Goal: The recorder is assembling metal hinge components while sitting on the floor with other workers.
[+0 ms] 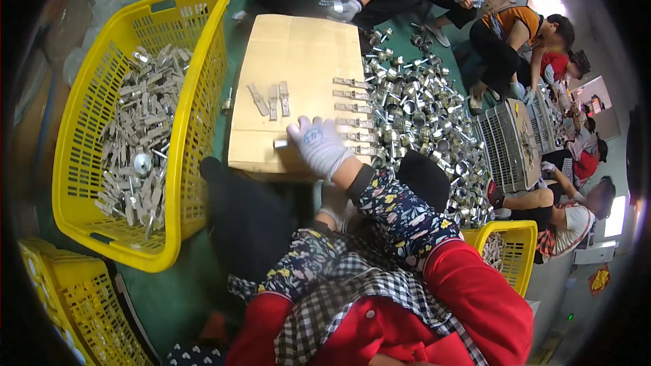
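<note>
Gloved right hand (pixel 317 144) rests on cardboard sheet (pixel 298 47) beside metal parts (pixel 427 115).

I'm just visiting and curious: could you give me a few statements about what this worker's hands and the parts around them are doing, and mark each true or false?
1. The right hand wears a white glove and rests on the cardboard sheet. True.
2. The yellow basket is empty. False: it holds metal parts.
3. A row of metal pieces lies along the cardboard's right edge. True.
4. The left hand reaches into the basket. False: it stays low, near the lap.
</note>
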A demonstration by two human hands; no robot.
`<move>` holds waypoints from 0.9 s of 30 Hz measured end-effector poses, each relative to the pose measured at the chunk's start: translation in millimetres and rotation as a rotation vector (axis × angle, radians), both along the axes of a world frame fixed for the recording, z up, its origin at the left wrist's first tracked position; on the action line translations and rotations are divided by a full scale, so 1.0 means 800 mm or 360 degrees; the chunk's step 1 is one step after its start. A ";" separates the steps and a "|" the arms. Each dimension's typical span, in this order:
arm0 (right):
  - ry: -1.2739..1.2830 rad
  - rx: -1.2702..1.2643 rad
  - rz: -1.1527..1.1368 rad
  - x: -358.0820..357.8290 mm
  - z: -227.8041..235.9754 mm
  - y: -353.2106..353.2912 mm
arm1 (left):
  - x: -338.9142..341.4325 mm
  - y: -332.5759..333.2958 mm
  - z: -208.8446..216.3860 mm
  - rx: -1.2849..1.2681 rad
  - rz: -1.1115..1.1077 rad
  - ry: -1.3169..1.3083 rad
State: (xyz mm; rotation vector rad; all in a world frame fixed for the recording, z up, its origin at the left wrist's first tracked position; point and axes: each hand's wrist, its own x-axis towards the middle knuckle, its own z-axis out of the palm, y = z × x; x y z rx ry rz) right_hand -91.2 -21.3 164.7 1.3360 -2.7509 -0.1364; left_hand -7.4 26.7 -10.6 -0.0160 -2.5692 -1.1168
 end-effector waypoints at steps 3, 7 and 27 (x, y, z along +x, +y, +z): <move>-0.0164 -0.0022 0.0038 0.027 0.000 0.013 | -0.006 -0.010 -0.002 0.0551 0.0113 -0.0235; -0.0467 -0.0414 0.0272 0.042 0.010 0.050 | -0.010 -0.015 -0.005 0.0858 0.0160 -0.0310; -0.0469 -0.0521 0.0347 0.025 0.021 0.049 | -0.017 -0.010 -0.006 0.0859 0.0149 -0.0455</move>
